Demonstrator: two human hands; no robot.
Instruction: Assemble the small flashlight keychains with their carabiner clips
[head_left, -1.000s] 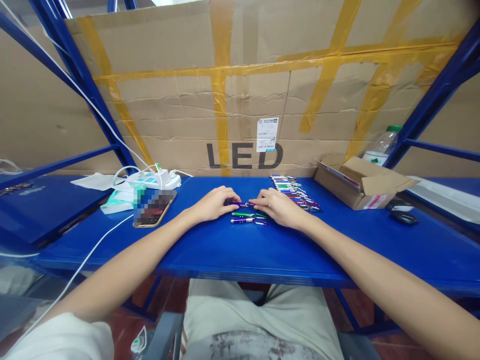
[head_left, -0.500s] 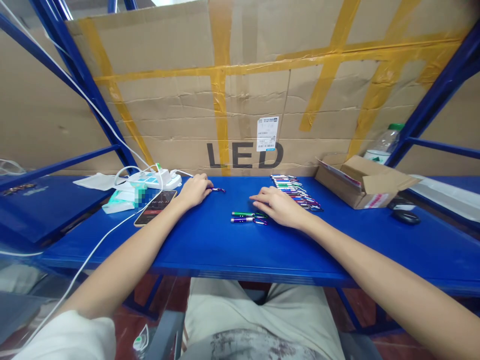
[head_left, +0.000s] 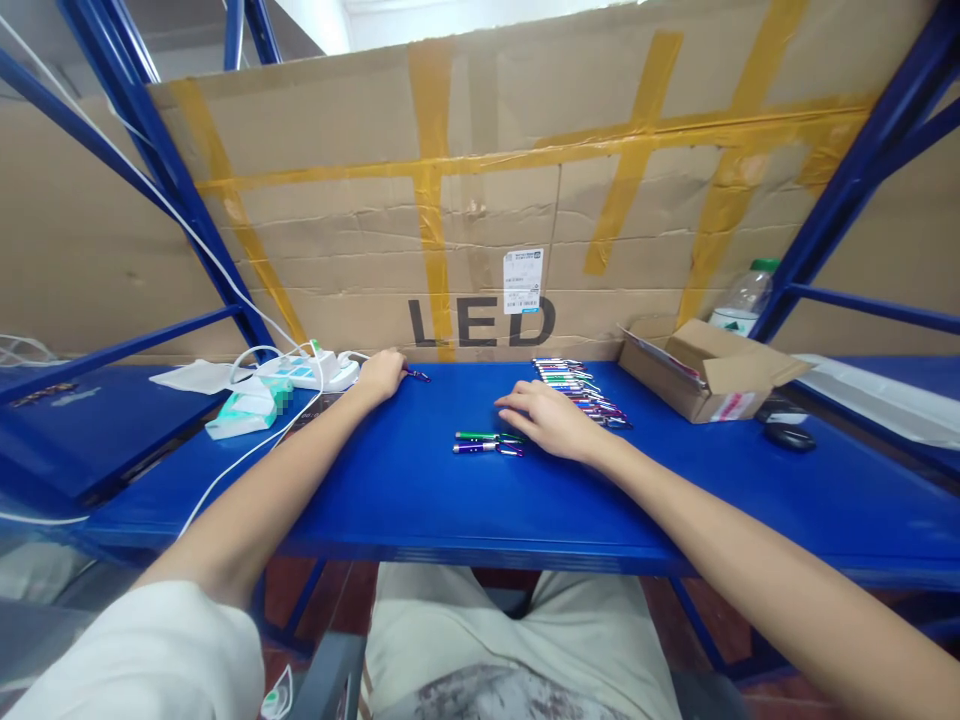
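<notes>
My left hand (head_left: 382, 376) is at the back left of the blue table, its fingers closed on a purple keychain flashlight (head_left: 418, 375); only the clip end sticks out to the right. My right hand (head_left: 551, 420) hovers over or rests on the table's middle, fingers loosely stretched and holding nothing. Just left of it lie a green keychain flashlight (head_left: 474, 436) and, in front of that, a purple-blue one (head_left: 472, 449), side by side with carabiner clips to the right. Behind my right hand a row of several such flashlights (head_left: 562, 374) in mixed colours is partly hidden.
A white power strip (head_left: 300, 372), a green-and-white packet (head_left: 244, 412) and a phone (head_left: 307, 412), mostly under my left forearm, lie at left. At right are an opened cardboard box (head_left: 697, 375), a black mouse (head_left: 789, 437) and a bottle (head_left: 750, 295). A large cardboard sheet (head_left: 337, 260) stands behind.
My left hand has shifted slightly left with the purple keychain flashlight. The whole view has tilted up a little; my right hand and the two flashlights beside it keep their places.
</notes>
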